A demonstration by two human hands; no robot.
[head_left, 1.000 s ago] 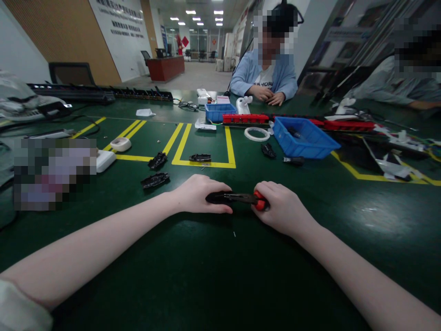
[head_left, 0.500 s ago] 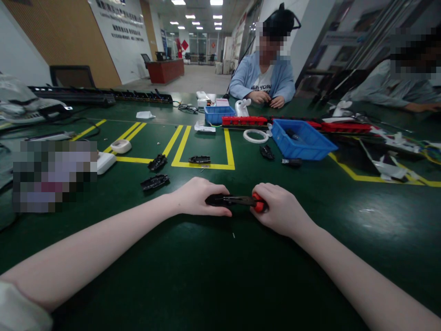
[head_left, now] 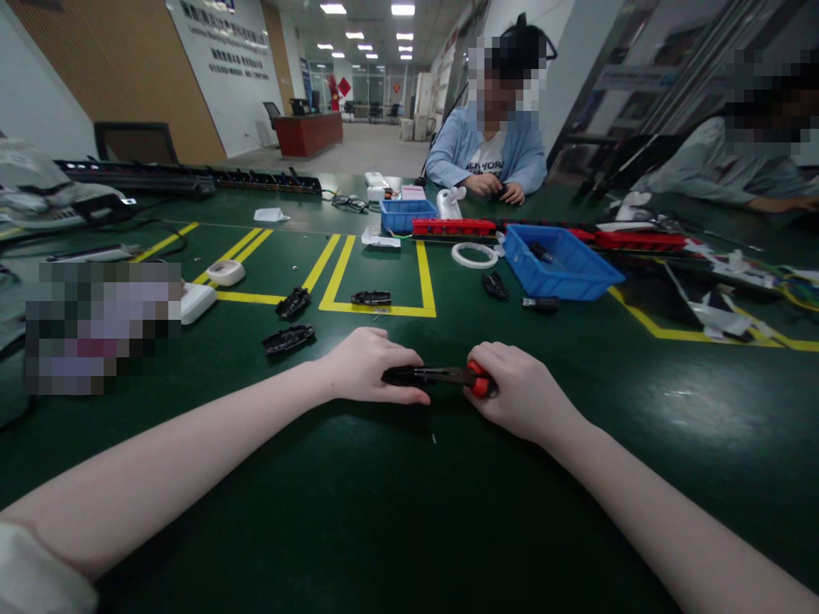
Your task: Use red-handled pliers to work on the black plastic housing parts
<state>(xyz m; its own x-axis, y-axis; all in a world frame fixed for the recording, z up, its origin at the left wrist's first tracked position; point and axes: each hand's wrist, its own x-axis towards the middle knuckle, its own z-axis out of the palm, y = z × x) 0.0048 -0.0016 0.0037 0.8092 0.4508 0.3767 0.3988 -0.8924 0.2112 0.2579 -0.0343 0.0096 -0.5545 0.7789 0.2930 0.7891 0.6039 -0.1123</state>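
The tool (head_left: 441, 375) is a slim black piece of metal with a red grip at its right end, lying almost level just above the green bench (head_left: 397, 512), near the middle of the view. The left hand (head_left: 368, 367) lies palm down on the bench, fingers curled together over the tool's black left tip (head_left: 400, 376); what sits under the palm is hidden. The right hand (head_left: 518, 392) is closed in a fist around the red handle (head_left: 479, 380), with only a bit of red showing by the thumb. The tool bridges the narrow gap between the two hands. Beyond the left hand, two black plastic parts (head_left: 289, 338) lie near the yellow tape lines (head_left: 384, 309); farther right stands a blue bin (head_left: 563, 269). Compared with half a second ago, hands and tool have barely shifted.
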